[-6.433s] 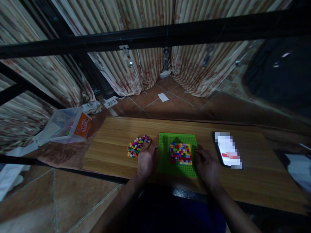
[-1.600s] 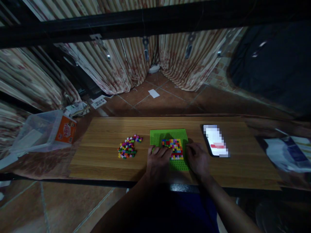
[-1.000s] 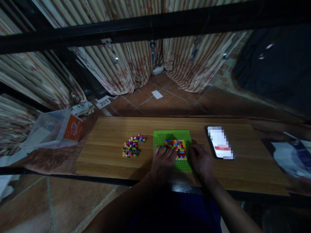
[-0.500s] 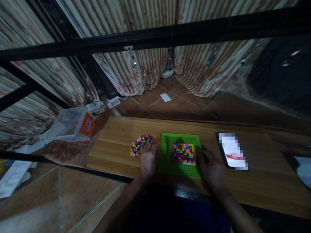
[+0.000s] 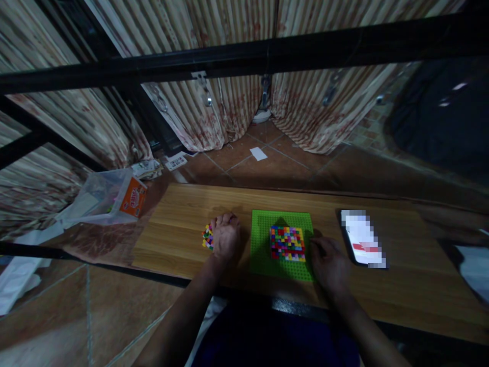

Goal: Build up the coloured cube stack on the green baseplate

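Note:
My left hand (image 5: pixel 226 237) lies over a loose pile of small coloured toy bricks (image 5: pixel 207 237), its fingers bent down and pressed together. The hand covers most of the pile and hides its own fingertips. A green studded baseplate (image 5: pixel 262 265) rests on the wooden bench, bearing a block of multicoloured bricks (image 5: pixel 287 243) set close together in rows. At the plate's right edge is my right hand (image 5: pixel 331 265), closed with thumb and fingers curled in. Whatever it pinches, if anything, is too small or hidden to name.
A phone (image 5: pixel 362 238) with a lit, blurred screen lies right of my right hand on the bench (image 5: pixel 171 219). On the floor to the left stands a clear plastic box (image 5: pixel 110 196) with an orange label. A dark metal bar (image 5: pixel 229 61) crosses before striped curtains (image 5: pixel 229 112).
My left hand has moved left and away from the baseplate, now covering more of the brick pile. My right hand keeps its place beside the plate. The whole view has shifted slightly.

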The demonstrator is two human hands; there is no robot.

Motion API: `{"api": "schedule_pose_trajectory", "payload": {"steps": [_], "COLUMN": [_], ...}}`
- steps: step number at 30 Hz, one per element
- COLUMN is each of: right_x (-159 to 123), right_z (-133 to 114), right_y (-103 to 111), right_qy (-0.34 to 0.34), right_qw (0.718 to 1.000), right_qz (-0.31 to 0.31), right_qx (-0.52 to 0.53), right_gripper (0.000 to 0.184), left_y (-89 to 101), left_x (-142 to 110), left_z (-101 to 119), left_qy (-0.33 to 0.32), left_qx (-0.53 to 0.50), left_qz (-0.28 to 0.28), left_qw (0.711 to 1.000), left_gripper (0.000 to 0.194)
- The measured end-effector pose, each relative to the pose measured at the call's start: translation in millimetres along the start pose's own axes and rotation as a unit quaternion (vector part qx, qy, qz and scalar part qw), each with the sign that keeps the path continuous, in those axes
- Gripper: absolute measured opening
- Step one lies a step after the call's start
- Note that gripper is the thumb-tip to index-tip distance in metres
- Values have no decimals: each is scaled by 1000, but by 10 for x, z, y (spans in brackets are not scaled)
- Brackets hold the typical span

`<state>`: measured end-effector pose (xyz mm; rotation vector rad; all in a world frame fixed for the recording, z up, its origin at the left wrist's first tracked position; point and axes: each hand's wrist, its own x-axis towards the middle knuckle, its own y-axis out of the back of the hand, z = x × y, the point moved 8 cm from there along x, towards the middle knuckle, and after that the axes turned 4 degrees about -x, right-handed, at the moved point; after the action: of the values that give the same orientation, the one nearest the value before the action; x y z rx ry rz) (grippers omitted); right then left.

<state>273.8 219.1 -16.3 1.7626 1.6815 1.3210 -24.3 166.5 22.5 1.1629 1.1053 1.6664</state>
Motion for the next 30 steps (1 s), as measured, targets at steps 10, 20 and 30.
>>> {"api": "schedule_pose_trajectory", "payload": {"steps": [10, 20, 30], "right_x": [16, 13, 15], "right_z": [-24, -21, -29], "right_y": [3, 1, 7], "right_qy": [-16, -33, -25], "right_qw": [1000, 999, 999], "right_qz": [-4, -7, 0], "right_qx": [8, 16, 21], "right_gripper": [30, 26, 27], "left_y": [171, 246, 193], "left_x": [-145, -340, -325], "left_z": [216, 688, 853], "left_qy": [-22, -51, -98], "left_qx": [-149, -365, -360], "left_qz": [28, -7, 38], "left_qw": [988, 930, 927], "left_gripper": [16, 15, 12]}}
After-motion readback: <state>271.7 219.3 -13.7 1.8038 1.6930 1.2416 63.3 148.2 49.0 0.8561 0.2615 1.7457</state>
